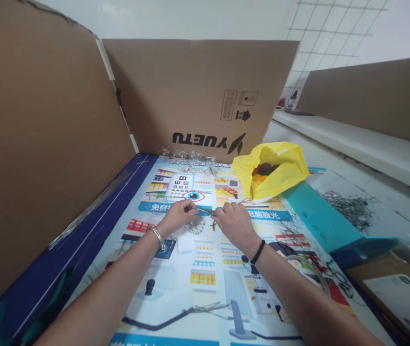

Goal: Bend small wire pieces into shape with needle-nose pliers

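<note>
Forearms [118, 283]: reached toward yellow bag [284, 166].
Left hand [179, 215]: pinched together, contents unclear.
Right hand [234, 225]: clamped on metal tool [207, 211], left of bag.

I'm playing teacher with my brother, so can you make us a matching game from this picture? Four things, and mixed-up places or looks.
Things
1. Silver bracelet
2. Black wristband
3. Yellow bag
4. Back cardboard panel

Places and looks
A. Standing up, with upside-down black letters
B. Around the right wrist
C. Open, with red and orange-yellow stuff showing inside
D. Around the left wrist

Right pairs: 1-D, 2-B, 3-C, 4-A
</note>
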